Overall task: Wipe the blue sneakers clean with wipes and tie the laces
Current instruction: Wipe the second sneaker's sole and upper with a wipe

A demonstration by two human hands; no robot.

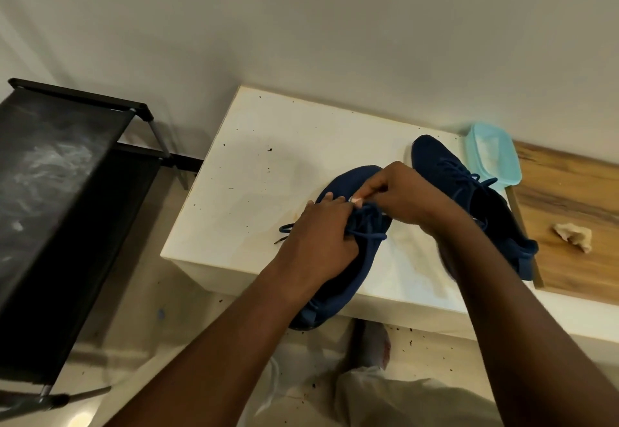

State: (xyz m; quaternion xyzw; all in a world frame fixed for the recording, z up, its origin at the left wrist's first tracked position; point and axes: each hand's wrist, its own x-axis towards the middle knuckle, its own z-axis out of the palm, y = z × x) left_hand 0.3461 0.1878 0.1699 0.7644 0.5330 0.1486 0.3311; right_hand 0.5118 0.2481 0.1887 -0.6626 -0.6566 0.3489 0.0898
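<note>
Laces (368,234) on near sneaker (348,276): L grip (318,239) + R grip (402,192) both pinch them, fingers curled.

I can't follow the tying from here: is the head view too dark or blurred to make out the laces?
Head view: dim, warm light, so the laces blend into the dark near sneaker; left hand and right hand, gripping them, cover much of them; slight blur along the right wrist; wide-angle bend curves the black rack.
</note>
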